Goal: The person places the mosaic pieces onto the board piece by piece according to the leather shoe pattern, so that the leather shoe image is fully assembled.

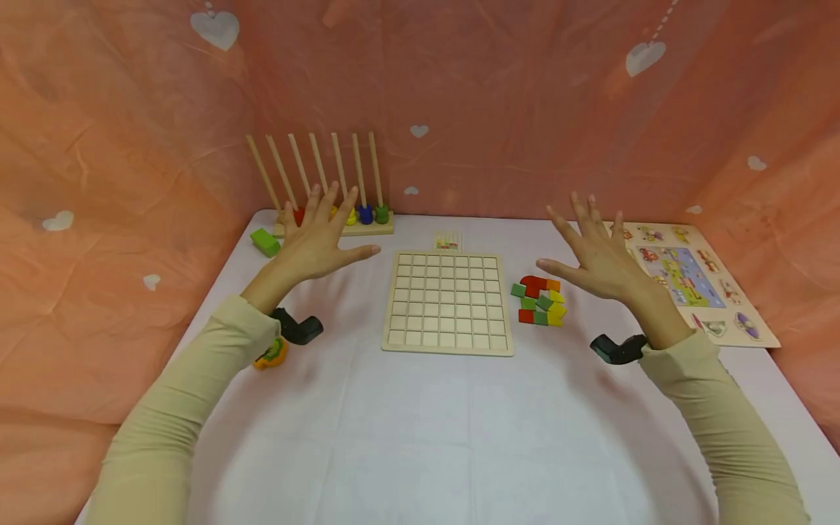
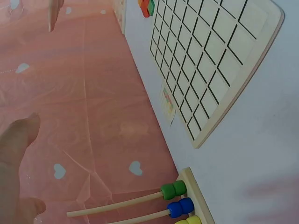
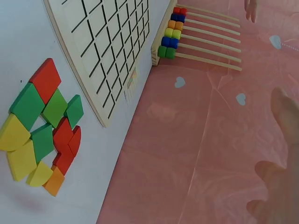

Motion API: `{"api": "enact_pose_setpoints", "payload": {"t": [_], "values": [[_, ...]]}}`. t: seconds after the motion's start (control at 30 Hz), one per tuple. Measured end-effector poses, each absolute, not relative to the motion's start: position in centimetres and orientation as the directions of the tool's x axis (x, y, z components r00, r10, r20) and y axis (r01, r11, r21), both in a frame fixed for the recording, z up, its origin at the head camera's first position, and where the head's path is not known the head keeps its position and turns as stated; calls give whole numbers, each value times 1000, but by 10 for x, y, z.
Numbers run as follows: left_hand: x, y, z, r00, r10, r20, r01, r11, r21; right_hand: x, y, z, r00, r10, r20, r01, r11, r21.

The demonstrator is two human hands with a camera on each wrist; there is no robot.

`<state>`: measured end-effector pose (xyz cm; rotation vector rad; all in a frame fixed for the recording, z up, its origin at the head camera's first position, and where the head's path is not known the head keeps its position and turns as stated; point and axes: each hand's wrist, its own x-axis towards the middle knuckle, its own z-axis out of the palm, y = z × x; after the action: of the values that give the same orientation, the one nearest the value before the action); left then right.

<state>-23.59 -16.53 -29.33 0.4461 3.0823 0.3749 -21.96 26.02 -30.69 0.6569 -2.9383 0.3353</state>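
Both hands hover above the table with fingers spread, and neither holds anything. My left hand (image 1: 313,244) is raised in front of the peg rack (image 1: 335,229), whose upright sticks carry coloured beads at the base. Over on the other side, my right hand (image 1: 604,262) hangs between the loose coloured tiles (image 1: 544,300) and the picture puzzle board (image 1: 748,299). A wooden grid board (image 1: 448,302) lies flat between the hands, its squares bare. In the right wrist view, red, green, yellow and orange tiles (image 3: 44,96) lie flat beside the board's edge.
A small patterned card (image 1: 448,240) lies behind the grid board. At the left are a green block (image 1: 265,242) and an orange and green piece (image 1: 272,354), partly hidden by the left wrist. A pink curtain (image 1: 472,109) with hearts rises behind the white table (image 1: 420,437).
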Motion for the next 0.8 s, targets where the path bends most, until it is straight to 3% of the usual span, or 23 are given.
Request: {"api": "enact_pose_setpoints", "payload": {"t": [0.2,0.47,0.8], "values": [[-238,-167,-298,-950,304,78,313,900,305,-221,262,-313,-879,-410,243,-467,841,-272],[-239,-168,-312,-935,330,127,351,826,441,-221,271,-331,-758,-431,490,-610,734,-299],[-240,-168,-347,-903,407,138,401,683,610,-214,283,-356,-797,-334,504,-554,736,-389]]}}
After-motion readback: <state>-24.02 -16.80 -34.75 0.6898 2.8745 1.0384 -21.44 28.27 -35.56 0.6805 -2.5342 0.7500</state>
